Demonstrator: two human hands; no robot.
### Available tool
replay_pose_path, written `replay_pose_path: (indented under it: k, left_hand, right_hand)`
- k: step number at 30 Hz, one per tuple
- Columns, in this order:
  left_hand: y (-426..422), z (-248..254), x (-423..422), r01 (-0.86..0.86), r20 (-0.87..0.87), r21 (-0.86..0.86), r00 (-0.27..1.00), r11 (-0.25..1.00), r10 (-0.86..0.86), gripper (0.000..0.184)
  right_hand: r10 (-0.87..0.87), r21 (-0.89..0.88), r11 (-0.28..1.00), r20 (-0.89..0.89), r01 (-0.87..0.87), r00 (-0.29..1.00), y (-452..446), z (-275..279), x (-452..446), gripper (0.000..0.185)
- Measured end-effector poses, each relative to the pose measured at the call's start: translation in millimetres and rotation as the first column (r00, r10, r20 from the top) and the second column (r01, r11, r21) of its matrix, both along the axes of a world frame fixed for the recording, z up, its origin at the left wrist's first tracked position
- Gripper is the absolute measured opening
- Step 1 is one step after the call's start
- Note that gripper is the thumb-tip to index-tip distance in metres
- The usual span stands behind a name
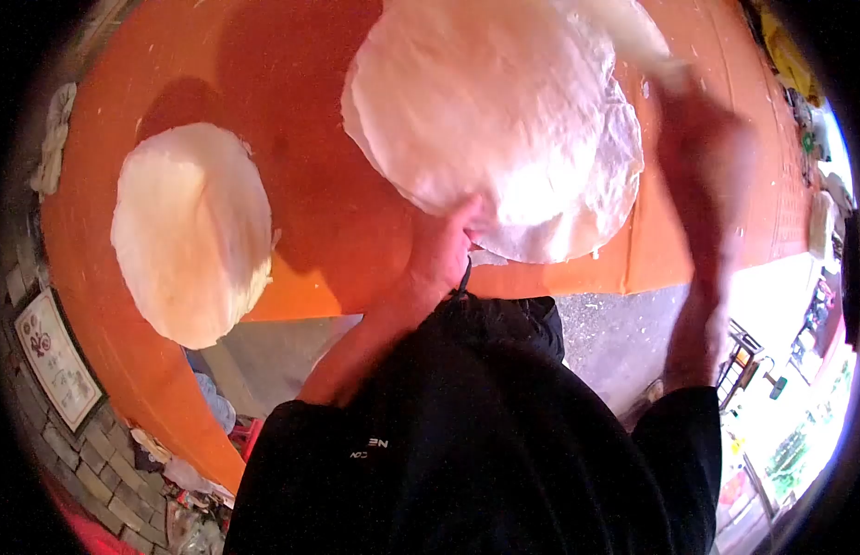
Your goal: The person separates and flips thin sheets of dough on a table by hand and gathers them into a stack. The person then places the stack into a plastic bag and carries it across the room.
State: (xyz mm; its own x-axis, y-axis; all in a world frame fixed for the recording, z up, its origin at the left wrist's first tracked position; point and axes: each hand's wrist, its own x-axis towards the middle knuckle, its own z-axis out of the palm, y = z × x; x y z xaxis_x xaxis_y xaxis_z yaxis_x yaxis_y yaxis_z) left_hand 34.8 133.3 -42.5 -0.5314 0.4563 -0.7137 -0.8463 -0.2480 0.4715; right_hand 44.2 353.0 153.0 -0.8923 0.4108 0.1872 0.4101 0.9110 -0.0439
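Note:
Large, thin, pale round sheets [476,111] lie overlapping on the orange table, at the upper middle. At their near edge is my left hand [446,242], its thumb on top and the edge between thumb and fingers. My right hand [694,134] is smeared by motion to the right of the sheets. A blurred pale, long shape [633,35] reaches from it toward the top of the view; whether this is a tool or part of a sheet I cannot tell. The right fingers cannot be made out.
Another pale oval sheet [194,236] lies on the left part of the orange table [310,250], at its near edge. A framed sign [58,359] is at the lower left, beside grey bricks. Grey floor [615,342] shows below the table's near edge. Various items line the right side.

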Motion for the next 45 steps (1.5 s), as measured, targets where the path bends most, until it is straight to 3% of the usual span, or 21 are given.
replay_pose_path:
  k: [1,5,6,8,12,15,18,22,28,29,30,32,35,36,38,39,40,41,42,43,45]
  left_hand:
    - [-6,3,11,0.057,-0.011,0.010,0.998,0.998,-0.056,0.027]
    - [-35,-14,6,0.002,-0.028,0.013,1.000,1.000,-0.002,0.035]
    - [-42,-18,-2,-0.062,-0.045,0.013,0.997,0.998,0.063,0.040]
    - [-47,-23,-22,-0.155,-0.052,0.073,0.986,0.985,0.159,0.041]
    - [-43,-13,-33,-0.254,-0.085,0.190,0.958,0.948,0.274,0.031]
    - [-52,-22,-35,-0.147,-0.146,0.295,0.969,0.944,0.197,0.038]
    - [-49,-14,-42,-0.067,-0.259,0.211,0.958,0.975,0.122,0.031]
    - [-40,-6,-49,-0.093,-0.217,-0.070,0.973,0.993,0.076,0.028]
    - [-29,-18,-53,0.108,-0.127,0.032,0.987,0.994,-0.103,0.041]
    - [-24,11,-48,0.109,-0.121,0.029,0.987,0.994,-0.105,0.041]
    - [-18,54,-42,0.063,-0.096,0.029,0.994,0.998,-0.060,0.042]
    - [-15,47,-39,0.070,0.074,0.148,0.994,0.986,-0.082,0.045]
    - [-16,64,-12,0.155,-0.122,0.137,0.983,0.978,-0.138,0.046]
    - [-13,52,-1,0.033,-0.073,0.231,0.997,0.972,-0.017,0.045]
    - [-22,34,8,0.068,-0.038,0.241,0.997,0.968,-0.060,0.045]
    - [-27,25,13,0.099,-0.003,0.251,0.995,0.963,-0.101,0.046]
    - [-32,10,16,0.103,0.058,0.279,0.991,0.955,-0.124,0.047]
    - [-37,9,15,0.140,0.000,0.196,0.990,0.971,-0.143,0.044]
    - [-45,-3,14,0.159,0.005,0.174,0.987,0.972,-0.162,0.041]
    - [-52,-18,13,0.177,0.009,0.153,0.984,0.972,-0.180,0.038]
    - [-58,-24,7,0.204,-0.018,0.099,0.979,0.974,-0.204,0.036]
  right_hand:
    - [0.192,-0.095,0.975,-0.103,-0.202,0.976,-6,-40,2,0.011]
    - [0.331,-0.444,0.877,0.285,-0.182,0.899,-53,-155,14,0.022]
    - [0.339,-0.449,0.874,0.287,-0.187,0.896,-57,-156,17,0.022]
    - [0.294,-0.436,0.859,-0.006,-0.267,0.956,-61,-154,26,0.022]
    - [0.280,-0.450,0.848,-0.069,-0.280,0.958,-60,-140,22,0.024]
    - [0.251,-0.555,0.803,-0.018,-0.218,0.968,-83,-126,13,0.022]
    - [0.253,-0.578,0.783,-0.044,-0.231,0.966,-94,-153,20,0.023]
    - [0.314,-0.554,0.775,-0.079,-0.303,0.946,-98,-152,15,0.018]
    - [0.222,-0.570,0.786,-0.102,-0.240,0.970,-124,-141,14,0.043]
    - [0.180,-0.553,0.803,-0.126,-0.220,0.976,-126,-140,16,0.044]
    - [0.177,-0.557,0.802,-0.121,-0.214,0.977,-128,-135,19,0.044]
    - [0.086,-0.542,0.827,-0.134,-0.146,0.987,-126,-115,20,0.043]
    - [-0.014,-0.488,0.868,-0.196,-0.086,0.980,-118,-102,28,0.029]
    - [0.005,-0.505,0.860,-0.128,-0.070,0.992,-108,-107,37,0.023]
    - [0.135,-0.401,0.909,0.020,-0.116,0.991,-80,-103,47,0.019]
    - [0.054,-0.503,0.864,0.124,0.016,0.991,-64,-86,45,0.016]
    - [-0.044,-0.598,0.801,0.003,0.037,0.999,-35,-94,49,0.014]
    - [-0.115,-0.538,0.840,-0.063,0.063,0.991,-2,-92,50,0.016]
    - [-0.360,-0.455,0.776,0.251,0.438,0.899,4,-39,29,0.017]
    - [-0.363,-0.454,0.774,0.253,0.441,0.897,27,-15,27,0.017]
    - [-0.041,-0.117,0.993,-0.078,0.031,0.996,94,9,42,0.025]
